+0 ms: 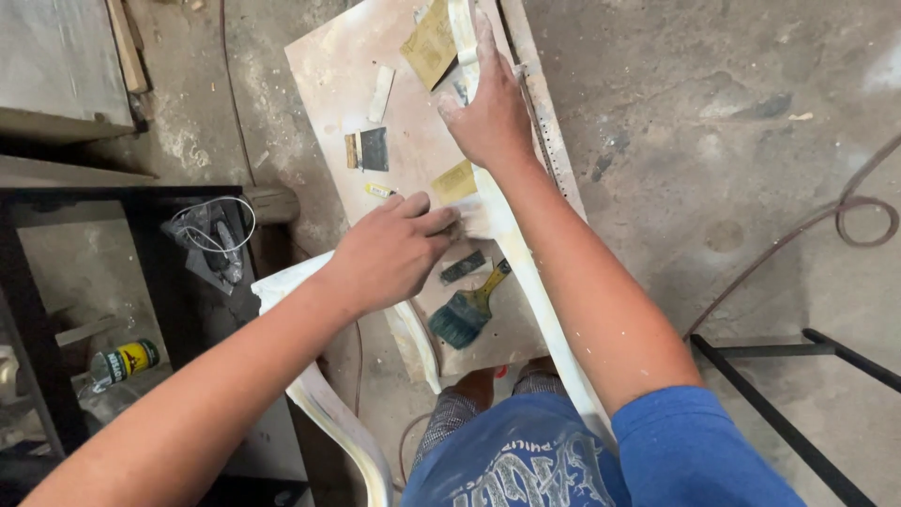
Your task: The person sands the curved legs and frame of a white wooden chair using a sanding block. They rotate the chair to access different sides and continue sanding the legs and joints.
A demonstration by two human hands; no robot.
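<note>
Right hand (490, 108) gripping far end of white curved rail (526, 272), left hand (389, 252) pressing sandpaper (457, 181) against rail, fingers closed, brush (466, 313) near, board (338, 75) beneath.

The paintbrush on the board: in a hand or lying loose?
Lying loose: the paintbrush rests flat on the board, untouched by either hand.

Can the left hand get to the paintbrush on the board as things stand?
Probably yes. The left hand rests on the white curved piece, and the paintbrush lies just below it on the board, uncovered. Nothing sits between them; the right hand is further up the piece.
</note>
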